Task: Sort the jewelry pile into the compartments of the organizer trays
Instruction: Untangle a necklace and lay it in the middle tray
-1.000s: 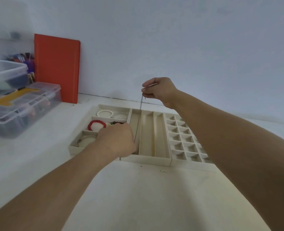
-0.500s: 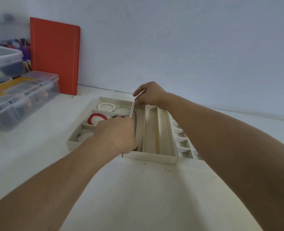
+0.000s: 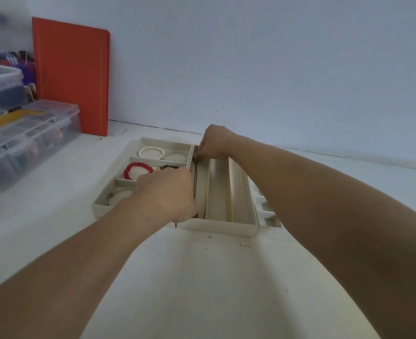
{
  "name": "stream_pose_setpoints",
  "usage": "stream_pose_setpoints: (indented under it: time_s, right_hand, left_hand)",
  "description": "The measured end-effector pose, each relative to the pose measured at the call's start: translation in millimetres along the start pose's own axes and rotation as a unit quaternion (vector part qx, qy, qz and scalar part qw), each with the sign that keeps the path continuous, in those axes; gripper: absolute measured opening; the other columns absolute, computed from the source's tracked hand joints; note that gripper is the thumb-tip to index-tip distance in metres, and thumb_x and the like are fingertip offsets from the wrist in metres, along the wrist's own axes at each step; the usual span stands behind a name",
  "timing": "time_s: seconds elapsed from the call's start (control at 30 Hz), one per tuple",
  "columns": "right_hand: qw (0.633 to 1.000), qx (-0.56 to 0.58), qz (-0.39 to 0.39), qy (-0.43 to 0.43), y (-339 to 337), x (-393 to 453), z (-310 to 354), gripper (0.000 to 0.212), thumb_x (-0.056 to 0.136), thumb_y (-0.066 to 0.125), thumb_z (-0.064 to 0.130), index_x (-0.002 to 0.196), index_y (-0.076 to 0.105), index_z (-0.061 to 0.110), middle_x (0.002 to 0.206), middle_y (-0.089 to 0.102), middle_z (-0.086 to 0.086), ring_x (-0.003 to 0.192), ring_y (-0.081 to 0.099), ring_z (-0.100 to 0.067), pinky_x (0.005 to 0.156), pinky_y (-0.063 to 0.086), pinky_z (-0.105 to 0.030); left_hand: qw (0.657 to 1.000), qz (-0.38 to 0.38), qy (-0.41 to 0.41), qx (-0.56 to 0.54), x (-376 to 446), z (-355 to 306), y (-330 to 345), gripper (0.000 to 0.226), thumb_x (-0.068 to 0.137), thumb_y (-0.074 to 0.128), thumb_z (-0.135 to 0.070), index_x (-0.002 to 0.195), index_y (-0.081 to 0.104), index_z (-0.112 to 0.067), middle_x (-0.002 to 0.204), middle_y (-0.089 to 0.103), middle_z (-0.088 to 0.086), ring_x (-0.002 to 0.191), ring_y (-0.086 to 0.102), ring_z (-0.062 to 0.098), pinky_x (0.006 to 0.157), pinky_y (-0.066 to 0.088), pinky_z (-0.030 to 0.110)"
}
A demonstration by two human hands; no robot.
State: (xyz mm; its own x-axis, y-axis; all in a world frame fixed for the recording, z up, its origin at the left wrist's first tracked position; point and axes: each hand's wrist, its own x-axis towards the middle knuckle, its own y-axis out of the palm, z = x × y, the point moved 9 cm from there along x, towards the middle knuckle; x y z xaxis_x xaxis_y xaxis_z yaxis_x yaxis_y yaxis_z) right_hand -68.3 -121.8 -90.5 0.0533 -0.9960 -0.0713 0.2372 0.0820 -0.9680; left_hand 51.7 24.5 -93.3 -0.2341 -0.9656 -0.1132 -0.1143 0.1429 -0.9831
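On the white surface (image 3: 202,277), the left cream tray (image 3: 99,206) holds a white pearl bracelet (image 3: 150,150) in its far compartment, a red bead bracelet (image 3: 138,170) in the middle one and a thin silver bangle (image 3: 116,193) nearest. The left hand (image 3: 167,194) has its grip curled at the near end of a thin dark necklace cord (image 3: 195,179). The cord lies straight along the leftmost long slot of the middle tray (image 3: 226,227). The right hand (image 3: 214,145) pinches its far end.
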Motion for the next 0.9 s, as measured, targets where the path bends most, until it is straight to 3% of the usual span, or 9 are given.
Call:
stream_pose_setpoints:
  time_s: [0.33,0.5,0.6,0.73,0.9]
  right_hand:
    - [0.997,-0.035,-0.069,0.019,-7.3,-4.8,-2.7,0.019,0.075,0.066,0.018,0.094,0.065,0.016,0.087,0.066,0.001,0.075,0.063,-0.021,0.07,0.05,-0.027]
    - [0.995,-0.044,-0.086,0.005,-16.8,-8.3,0.0,0.006,0.076,0.053,0.011,0.078,0.051,0.016,0.073,0.053,0.0,0.064,0.051,-0.023,0.06,0.04,-0.026]
    - [0.994,-0.043,-0.101,0.004,-24.9,-9.8,0.2,0.005,0.078,0.051,0.011,0.08,0.052,0.016,0.074,0.054,-0.001,0.064,0.051,-0.023,0.06,0.04,-0.026]
    - [0.992,-0.03,-0.125,0.009,-32.7,-7.6,0.5,0.022,0.074,0.051,0.011,0.09,0.066,0.014,0.083,0.065,-0.001,0.068,0.057,-0.023,0.064,0.046,-0.027]
    - [0.995,-0.036,-0.09,0.008,-27.6,-7.4,0.0,0.015,0.073,0.05,0.011,0.084,0.059,0.017,0.076,0.056,0.0,0.064,0.051,-0.022,0.062,0.042,-0.026]
  left_hand:
    - [1.0,0.009,-0.004,-0.014,-0.5,-0.5,0.9,0.016,0.075,0.066,-0.017,0.09,0.067,-0.024,0.067,0.063,-0.004,0.066,0.062,0.015,0.06,0.044,0.026]
    - [1.0,0.01,-0.005,-0.016,-1.0,-1.2,0.6,0.013,0.073,0.066,-0.015,0.084,0.065,-0.021,0.065,0.063,-0.003,0.064,0.061,0.016,0.059,0.042,0.026]
    - [1.0,0.008,-0.005,-0.013,-0.9,-1.6,-0.3,0.01,0.072,0.067,-0.014,0.079,0.061,-0.02,0.064,0.061,-0.003,0.062,0.059,0.016,0.057,0.041,0.026]
    - [1.0,0.009,-0.004,-0.015,-1.5,-2.8,-0.3,0.009,0.073,0.067,-0.012,0.075,0.061,-0.019,0.06,0.059,-0.003,0.058,0.056,0.016,0.054,0.039,0.025]
    - [1.0,0.009,-0.003,-0.021,-2.3,-3.4,-1.0,0.013,0.074,0.066,-0.012,0.07,0.055,-0.017,0.059,0.057,-0.002,0.056,0.054,0.016,0.054,0.038,0.025]
